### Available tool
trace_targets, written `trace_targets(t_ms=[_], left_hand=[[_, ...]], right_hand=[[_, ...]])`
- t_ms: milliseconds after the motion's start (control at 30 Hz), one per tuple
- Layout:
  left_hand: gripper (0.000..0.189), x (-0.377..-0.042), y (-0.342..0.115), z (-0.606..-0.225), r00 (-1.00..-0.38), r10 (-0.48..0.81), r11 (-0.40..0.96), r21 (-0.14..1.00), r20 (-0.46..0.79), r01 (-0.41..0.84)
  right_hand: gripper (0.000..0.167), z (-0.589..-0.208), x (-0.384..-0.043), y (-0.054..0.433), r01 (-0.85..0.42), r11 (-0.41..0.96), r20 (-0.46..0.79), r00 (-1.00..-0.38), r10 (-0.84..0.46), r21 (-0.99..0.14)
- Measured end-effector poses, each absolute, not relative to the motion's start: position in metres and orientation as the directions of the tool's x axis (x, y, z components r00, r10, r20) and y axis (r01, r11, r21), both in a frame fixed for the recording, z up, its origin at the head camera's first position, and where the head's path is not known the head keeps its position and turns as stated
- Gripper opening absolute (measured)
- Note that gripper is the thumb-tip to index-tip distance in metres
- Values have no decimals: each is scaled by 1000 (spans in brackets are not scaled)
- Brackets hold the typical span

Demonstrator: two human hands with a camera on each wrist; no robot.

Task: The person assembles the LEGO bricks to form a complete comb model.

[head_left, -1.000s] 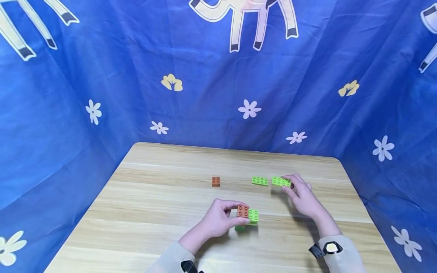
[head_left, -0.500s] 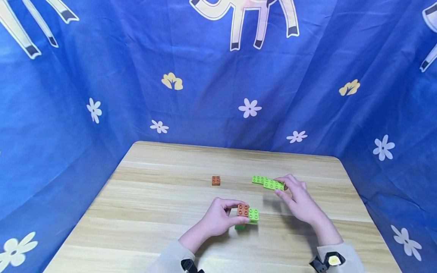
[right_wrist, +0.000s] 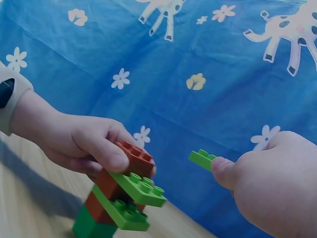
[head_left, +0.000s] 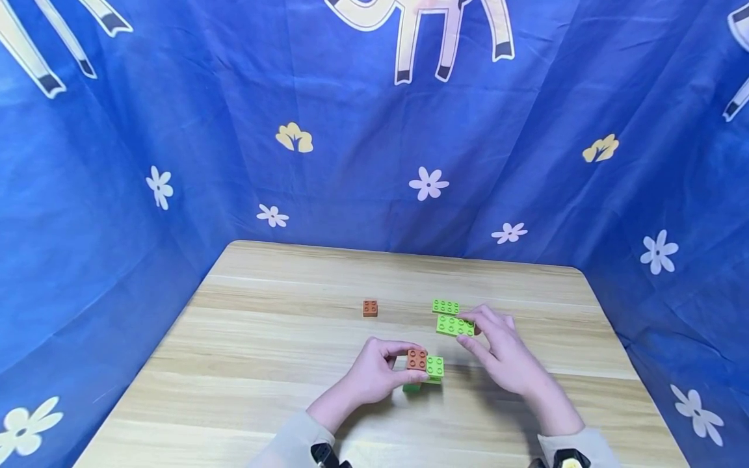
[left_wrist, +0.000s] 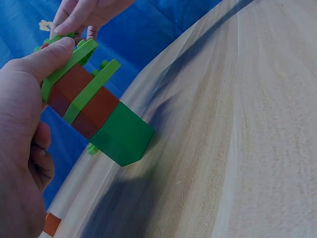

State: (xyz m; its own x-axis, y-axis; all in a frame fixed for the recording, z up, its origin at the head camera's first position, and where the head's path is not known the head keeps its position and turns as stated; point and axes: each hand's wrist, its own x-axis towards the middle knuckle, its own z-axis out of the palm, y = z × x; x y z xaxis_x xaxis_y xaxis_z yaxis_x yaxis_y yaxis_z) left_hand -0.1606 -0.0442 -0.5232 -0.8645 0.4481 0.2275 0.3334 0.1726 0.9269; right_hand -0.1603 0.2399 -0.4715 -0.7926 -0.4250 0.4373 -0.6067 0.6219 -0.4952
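Note:
My left hand (head_left: 374,374) grips the top of a small tower of toy building bricks (left_wrist: 96,101) between thumb and fingers. A dark green brick (left_wrist: 124,134) forms its base, with brown bricks and thin light green plates layered above. The plates jut out to the right, as the right wrist view shows. A brown brick (head_left: 417,359) tops the stack. My right hand (head_left: 503,354) pinches a light green eight-stud plate (head_left: 455,325) by its right end, raised above the table and behind the tower to the right. In the right wrist view my thumb covers part of this plate.
Another light green plate (head_left: 446,307) lies flat farther back on the wooden table (head_left: 263,351). A loose brown brick (head_left: 370,308) sits to its left. Blue patterned cloth (head_left: 374,162) encloses the table's back and sides.
My right hand has carried its light green plate left and nearer, from beside the lying plate to in front of it. The left hand and the tower have stayed in place.

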Motion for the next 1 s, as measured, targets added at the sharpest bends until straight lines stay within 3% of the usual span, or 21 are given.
trace_targets(t_ms=[433, 1000], left_hand=[[45, -162, -44, -526, -855, 457, 155, 924, 246, 349], [39, -163, -45, -527, -845, 473, 136, 928, 247, 347]], right_hand=[[37, -471, -145, 215, -652, 572, 431, -758, -490, -497], [32, -475, -134, 201, -668, 571, 414, -744, -525, -477]])
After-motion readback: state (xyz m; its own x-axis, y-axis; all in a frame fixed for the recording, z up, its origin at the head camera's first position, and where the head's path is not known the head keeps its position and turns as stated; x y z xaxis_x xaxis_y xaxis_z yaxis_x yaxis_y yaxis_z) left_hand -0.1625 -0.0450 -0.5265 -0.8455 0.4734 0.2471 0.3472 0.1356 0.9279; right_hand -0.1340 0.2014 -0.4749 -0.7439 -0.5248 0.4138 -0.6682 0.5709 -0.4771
